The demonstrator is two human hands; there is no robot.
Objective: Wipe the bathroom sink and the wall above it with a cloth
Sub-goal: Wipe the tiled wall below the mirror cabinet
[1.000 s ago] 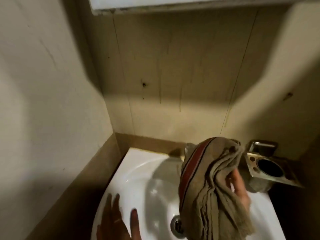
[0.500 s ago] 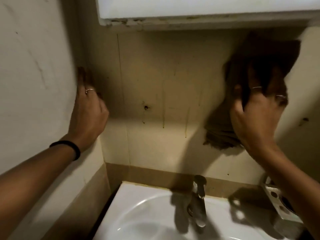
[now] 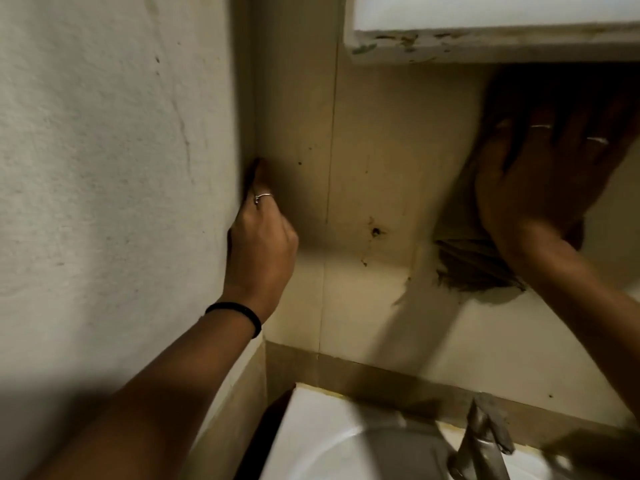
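Observation:
My right hand [image 3: 540, 181] presses a brown cloth [image 3: 478, 268] flat against the stained beige wall [image 3: 374, 161] above the sink, its fingers spread just under a white ledge. The cloth's lower edge hangs out below my palm; its top is in shadow. My left hand [image 3: 261, 237] rests on the left side wall [image 3: 104, 168] near the corner, fingers straight and pointing up. The white sink [image 3: 329, 441] shows at the bottom, with its metal tap [image 3: 485, 441] at the rear.
A chipped white ledge [image 3: 485, 46] juts out over the wall at the top right. A brown tile strip [image 3: 363, 375] runs between wall and sink. Dark drip marks and a small hole [image 3: 375, 232] spot the wall.
One second ago I held the cloth over the sink with my left hand on the basin. Since then both hands have risen to the walls, and the view has shifted right.

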